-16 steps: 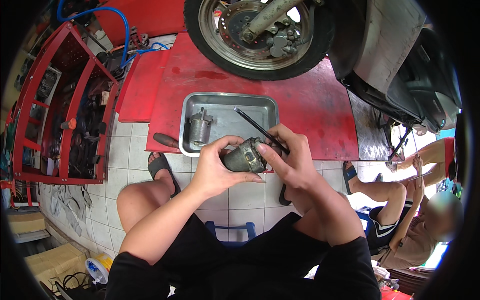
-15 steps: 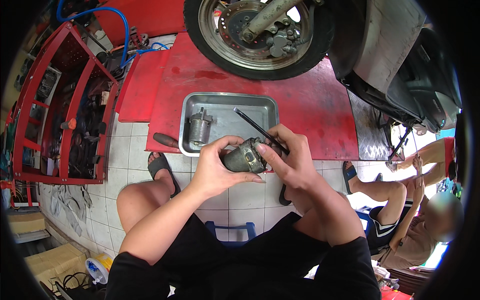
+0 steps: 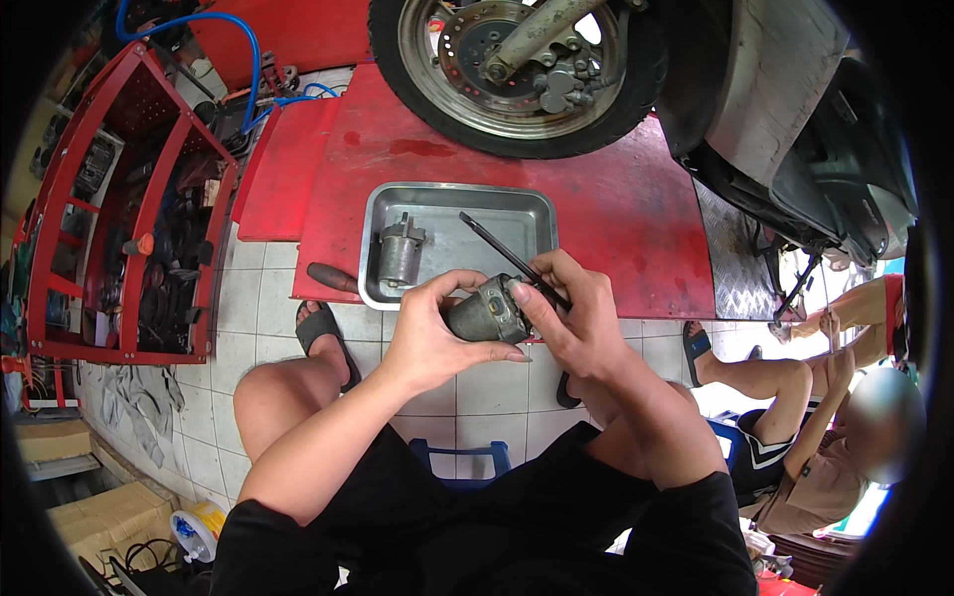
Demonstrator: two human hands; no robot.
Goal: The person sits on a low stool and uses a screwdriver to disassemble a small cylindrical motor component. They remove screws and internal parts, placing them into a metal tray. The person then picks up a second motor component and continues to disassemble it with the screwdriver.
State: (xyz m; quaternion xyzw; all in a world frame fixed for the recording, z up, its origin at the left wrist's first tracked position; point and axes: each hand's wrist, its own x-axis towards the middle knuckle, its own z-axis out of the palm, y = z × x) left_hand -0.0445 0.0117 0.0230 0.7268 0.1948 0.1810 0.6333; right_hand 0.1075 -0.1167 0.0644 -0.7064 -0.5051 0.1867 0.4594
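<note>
My left hand is closed around a dark metal cylinder, which looks like a small motor housing, held tilted above the near edge of a metal tray. My right hand grips a slim black rod-shaped tool between its fingers; the tool's tip points up and left over the tray. With the thumb of that hand I press on the cylinder's right end, and the fingers partly hide that end. Inside the tray, at the left, stands a similar silver-grey motor with a narrow shaft on top.
The tray rests on a red platform, beside a brown-handled tool. A scooter's front wheel stands at the far side. At left is a red tool rack; at right sits another person. A blue stool is below me.
The cylinder has turned slightly in my hands. The black tool's tip has shifted a little to the left. Both grips stay the same.
</note>
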